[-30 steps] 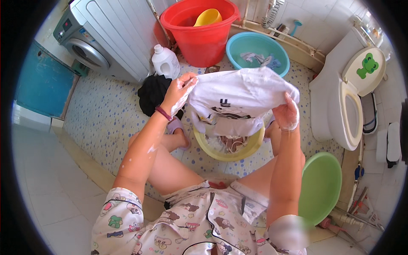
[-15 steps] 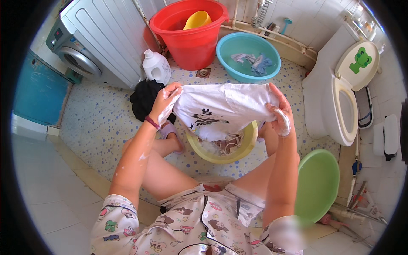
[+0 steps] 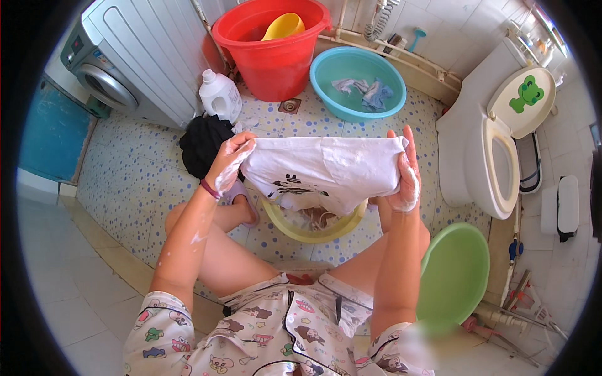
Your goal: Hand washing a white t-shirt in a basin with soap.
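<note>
A white T-shirt (image 3: 332,166) with a black print hangs stretched between my two hands, its upper edge pulled fairly straight. My left hand (image 3: 231,161), soapy and with a dark red band at the wrist, pinches its left corner. At the right corner, my right hand (image 3: 406,178) grips the cloth between thumb and fingers, several fingers pointing up; lather covers its palm. Below the shirt stands a yellow basin (image 3: 313,237) between my feet. Some dark reddish cloth with white strips (image 3: 320,217) lies in the basin, partly hidden by the shirt.
Black cloth (image 3: 204,147) lies beside a white detergent jug (image 3: 219,97). Behind are a red tub (image 3: 269,69) with a yellow scoop (image 3: 285,26), and a blue basin (image 3: 357,111) holding wet cloth. A toilet (image 3: 470,138) and green basin (image 3: 454,276) stand right, a washing machine (image 3: 147,62) left.
Both hands have come slightly nearer to me with the shirt, which now covers more of the yellow basin. The right-hand fingers are straighter. The whole view has shifted a little.
</note>
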Available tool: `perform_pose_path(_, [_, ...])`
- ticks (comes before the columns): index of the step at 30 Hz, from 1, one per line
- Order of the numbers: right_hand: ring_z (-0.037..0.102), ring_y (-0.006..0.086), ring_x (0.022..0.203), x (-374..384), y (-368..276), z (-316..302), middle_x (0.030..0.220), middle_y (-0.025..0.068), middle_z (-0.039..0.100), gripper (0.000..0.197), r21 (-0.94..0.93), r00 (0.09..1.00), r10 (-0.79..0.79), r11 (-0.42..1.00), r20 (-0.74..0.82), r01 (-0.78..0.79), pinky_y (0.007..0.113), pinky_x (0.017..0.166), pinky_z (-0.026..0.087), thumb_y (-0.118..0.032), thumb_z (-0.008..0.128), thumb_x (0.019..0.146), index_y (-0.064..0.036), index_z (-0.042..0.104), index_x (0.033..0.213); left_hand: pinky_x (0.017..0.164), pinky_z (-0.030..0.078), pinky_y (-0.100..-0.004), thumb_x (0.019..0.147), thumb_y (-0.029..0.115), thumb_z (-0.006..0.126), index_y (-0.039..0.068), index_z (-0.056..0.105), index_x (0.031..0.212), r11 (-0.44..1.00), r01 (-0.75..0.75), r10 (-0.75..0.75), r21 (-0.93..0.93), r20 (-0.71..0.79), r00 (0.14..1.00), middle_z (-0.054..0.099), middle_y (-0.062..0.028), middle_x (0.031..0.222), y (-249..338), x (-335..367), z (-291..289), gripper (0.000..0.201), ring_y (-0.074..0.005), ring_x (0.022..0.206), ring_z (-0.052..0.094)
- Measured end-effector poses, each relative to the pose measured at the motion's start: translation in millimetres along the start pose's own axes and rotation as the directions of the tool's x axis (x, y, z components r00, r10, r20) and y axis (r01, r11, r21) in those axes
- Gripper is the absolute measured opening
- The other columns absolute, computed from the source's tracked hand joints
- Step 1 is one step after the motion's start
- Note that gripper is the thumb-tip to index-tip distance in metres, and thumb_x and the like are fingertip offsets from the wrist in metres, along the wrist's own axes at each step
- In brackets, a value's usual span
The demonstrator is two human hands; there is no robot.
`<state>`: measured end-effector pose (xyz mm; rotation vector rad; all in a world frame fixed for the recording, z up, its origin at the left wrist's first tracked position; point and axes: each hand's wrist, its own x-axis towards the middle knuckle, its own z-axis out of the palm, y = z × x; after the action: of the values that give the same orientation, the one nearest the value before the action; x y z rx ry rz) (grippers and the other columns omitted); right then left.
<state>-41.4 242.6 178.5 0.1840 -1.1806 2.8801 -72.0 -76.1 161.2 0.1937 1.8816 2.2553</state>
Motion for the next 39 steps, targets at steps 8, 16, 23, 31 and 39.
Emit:
perform_pose_path(8, [0.044, 0.0233, 0.109, 8.1, 10.7, -11.0, 0.125, 0.0163, 0.039, 0.051, -0.030, 0.999, 0.037, 0.999, -0.030, -0.038, 0.036, 0.091, 0.038, -0.013, 0.046, 0.082, -0.0099, 0.028, 0.130, 0.070, 0.039, -0.0190, 0.083, 0.015, 0.054, 0.001, 0.054, 0.092, 0.973, 0.169, -0.169, -0.157, 0.017, 0.986, 0.053, 0.0013, 0.081, -11.9, -0.4, -16.4, 0.018, -0.0052, 0.076, 0.048])
perform_pose_path(16, [0.050, 0.0202, 0.102, 50.3, 36.9, -38.0, 0.118, 0.0147, 0.047, 0.050, -0.491, 0.985, 0.103, 0.857, -0.135, -0.157, 0.030, 0.084, 0.043, -0.013, 0.050, 0.082, -0.0097, 0.032, 0.129, 0.080, 0.042, -0.0238, 0.078, 0.017, 0.060, -0.007, 0.048, 0.109, 0.772, 0.534, -0.636, 0.344, 0.407, 0.656, 0.056, -0.0085, 0.102, -2.0, 3.4, 13.2, 0.041, -0.0111, 0.089, 0.054])
perform_pose_path(23, [0.055, 0.0261, 0.076, 24.5, 86.2, 3.1, 0.089, 0.0174, 0.056, 0.026, -0.937, 0.965, -0.243, 0.350, -0.102, -0.011, 0.032, 0.069, 0.043, -0.013, 0.054, 0.080, -0.0050, 0.053, 0.104, 0.075, 0.046, -0.0288, 0.085, 0.014, 0.049, 0.003, 0.051, 0.104, 0.693, 0.466, -0.371, -0.550, 0.283, 0.885, 0.055, -0.0059, 0.095, -3.3, 8.5, 42.6, 0.022, -0.0160, 0.083, 0.055])
perform_pose_path(31, [0.049, 0.0192, 0.066, -34.4, 141.9, 67.7, 0.075, 0.0085, 0.049, 0.022, -0.937, 0.924, -0.359, 0.350, -0.129, 0.006, 0.030, 0.059, 0.041, -0.009, 0.061, 0.073, -0.0008, 0.046, 0.087, 0.084, 0.041, -0.0374, 0.089, 0.021, 0.041, 0.006, 0.050, 0.100, 0.623, 0.233, -0.317, -0.747, 0.031, 0.948, 0.054, -0.0060, 0.093, 6.7, 13.6, 80.9, 0.020, -0.0197, 0.089, 0.052])
perform_pose_path(39, [0.048, 0.0307, 0.075, 5.3, 152.6, 13.4, 0.080, 0.0137, 0.048, 0.019, -0.970, 0.852, -0.469, 0.181, -0.232, -0.165, 0.039, 0.066, 0.039, -0.010, 0.057, 0.072, -0.0014, 0.044, 0.083, 0.074, 0.046, -0.0376, 0.090, 0.019, 0.038, 0.009, 0.048, 0.098, 0.637, 0.089, -0.268, -0.766, -0.112, 0.957, 0.054, -0.0077, 0.086, 43.9, 32.9, 78.8, 0.016, -0.0204, 0.081, 0.054])
